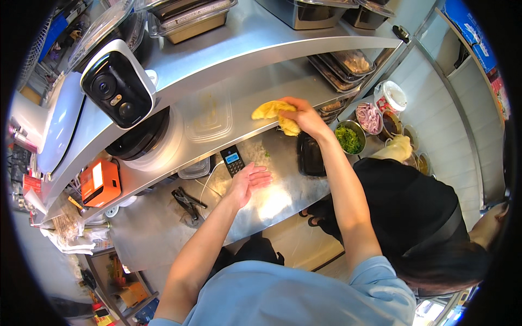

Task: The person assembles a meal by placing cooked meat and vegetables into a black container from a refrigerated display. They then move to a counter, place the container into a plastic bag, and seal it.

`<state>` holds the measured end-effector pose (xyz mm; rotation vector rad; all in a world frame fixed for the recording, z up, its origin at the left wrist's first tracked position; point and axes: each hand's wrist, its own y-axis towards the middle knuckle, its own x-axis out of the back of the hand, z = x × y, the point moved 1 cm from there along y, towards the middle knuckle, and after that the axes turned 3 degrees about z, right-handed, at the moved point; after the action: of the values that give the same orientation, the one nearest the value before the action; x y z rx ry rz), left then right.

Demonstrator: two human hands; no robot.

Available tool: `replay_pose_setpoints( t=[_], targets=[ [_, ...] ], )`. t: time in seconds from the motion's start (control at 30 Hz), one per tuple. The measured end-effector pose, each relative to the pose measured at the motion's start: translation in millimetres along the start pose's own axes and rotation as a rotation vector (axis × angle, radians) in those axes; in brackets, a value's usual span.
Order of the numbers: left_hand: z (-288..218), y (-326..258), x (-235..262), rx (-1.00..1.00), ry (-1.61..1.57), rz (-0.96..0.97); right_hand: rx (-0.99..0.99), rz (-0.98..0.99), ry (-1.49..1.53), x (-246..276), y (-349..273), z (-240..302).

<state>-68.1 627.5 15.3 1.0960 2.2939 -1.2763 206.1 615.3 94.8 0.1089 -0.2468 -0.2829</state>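
My right hand [303, 115] is closed on a yellow cloth [273, 112], which hangs over the front edge of the metal shelf [255, 89]. Fingers stretched out, my left hand [250, 183] is empty and hovers above the steel counter [157, 236]. Just beyond it lies a black keypad device [232, 158] with a lit screen and a white cable. A black plastic tray [311, 155] sits below my right forearm. Small green scraps dot the counter near the device.
A person in black [413, 212] stands close on my right, a gloved hand [399, 148] by bowls of chopped greens [349, 138] and sliced onion [368, 118]. A black hand tool [187, 204], an orange box [100, 183], a camera [118, 87] and a clear lid [209, 117] are to the left.
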Motion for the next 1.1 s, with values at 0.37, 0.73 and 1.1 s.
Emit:
replay_pose_setpoints(
  t=[0.37, 0.73, 1.1],
  targets=[
    [-35.5, 70.6, -53.5, 0.013, -0.455, 0.084, -0.243, -1.158, -0.922, 41.5, 38.8, -40.0],
    [-28.8, 118.6, -67.2, -0.007, -0.871, 0.322, -0.226, -0.262, 0.068, 37.4, 47.6, -26.4],
    [-33.5, 124.7, -80.2, -0.030, -0.945, 0.348, 0.068, -0.673, -0.900, 67.5, 60.2, -49.5]
  ],
)
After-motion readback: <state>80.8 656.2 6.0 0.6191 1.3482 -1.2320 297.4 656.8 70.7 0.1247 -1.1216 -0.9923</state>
